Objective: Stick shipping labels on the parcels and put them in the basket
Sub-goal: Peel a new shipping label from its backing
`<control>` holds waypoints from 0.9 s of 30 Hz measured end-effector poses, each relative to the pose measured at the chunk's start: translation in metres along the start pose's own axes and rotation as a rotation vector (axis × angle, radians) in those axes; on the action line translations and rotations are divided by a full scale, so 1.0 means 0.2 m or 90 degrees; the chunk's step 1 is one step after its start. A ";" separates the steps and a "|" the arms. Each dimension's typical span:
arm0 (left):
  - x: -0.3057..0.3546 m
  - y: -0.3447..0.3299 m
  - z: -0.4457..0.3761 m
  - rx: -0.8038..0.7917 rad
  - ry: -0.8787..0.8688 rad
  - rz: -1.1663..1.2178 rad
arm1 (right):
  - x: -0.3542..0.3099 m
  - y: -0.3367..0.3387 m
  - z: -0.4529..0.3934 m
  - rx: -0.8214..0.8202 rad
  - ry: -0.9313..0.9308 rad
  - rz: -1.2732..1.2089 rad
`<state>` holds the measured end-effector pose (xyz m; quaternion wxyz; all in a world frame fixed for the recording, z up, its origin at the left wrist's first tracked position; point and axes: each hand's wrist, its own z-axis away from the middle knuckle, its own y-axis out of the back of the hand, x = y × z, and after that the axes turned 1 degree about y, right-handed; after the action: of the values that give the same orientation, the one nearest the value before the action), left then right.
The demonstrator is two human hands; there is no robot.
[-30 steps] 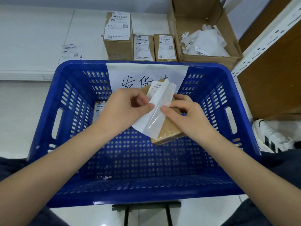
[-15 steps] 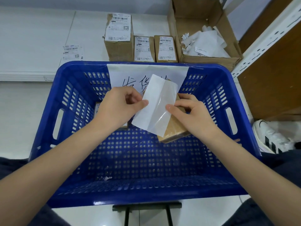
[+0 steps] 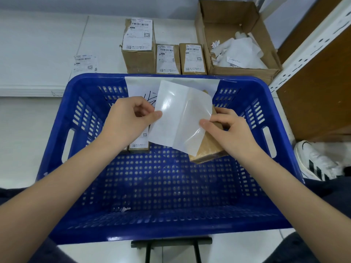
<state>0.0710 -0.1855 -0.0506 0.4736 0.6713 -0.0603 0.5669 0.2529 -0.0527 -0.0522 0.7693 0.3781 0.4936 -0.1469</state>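
Note:
Over the blue basket point(image 3: 171, 232) I hold a white shipping label point(image 3: 169, 114), seen from its blank side and half peeled from its glossy backing point(image 3: 195, 122). My left hand point(image 3: 129, 120) pinches the label's left edge between thumb and fingers. A small brown parcel point(image 3: 207, 149) sits in my right hand point(image 3: 231, 133), whose thumb pins the backing against it. Most of that parcel is hidden behind the sheet. One labelled parcel point(image 3: 138, 144) lies inside the basket, under my left hand.
Three labelled parcels point(image 3: 138, 46) point(image 3: 168, 59) point(image 3: 193, 59) stand on the floor behind the basket. An open cardboard box point(image 3: 266, 73) with crumpled backing sheets is at the back right. A loose label point(image 3: 84, 63) lies on the floor at the left. A shelf post point(image 3: 303, 52) and a white shoe point(image 3: 315, 162) are on the right.
The label has come further off its backing and now spreads wide and flat. My hands have moved slightly apart.

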 end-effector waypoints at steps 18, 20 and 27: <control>-0.03 0.09 0.00 0.051 0.020 0.030 | 0.03 0.05 0.01 0.026 -0.024 0.009; -0.03 0.10 -0.01 0.058 0.025 0.040 | 0.03 0.07 0.01 0.034 -0.026 0.012; 0.01 0.12 -0.01 0.037 0.019 0.111 | 0.03 0.06 -0.01 0.024 0.003 0.034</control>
<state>0.0560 -0.1963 -0.0359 0.4034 0.6687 -0.0949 0.6173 0.2619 -0.0425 -0.0531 0.7647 0.4056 0.4822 -0.1349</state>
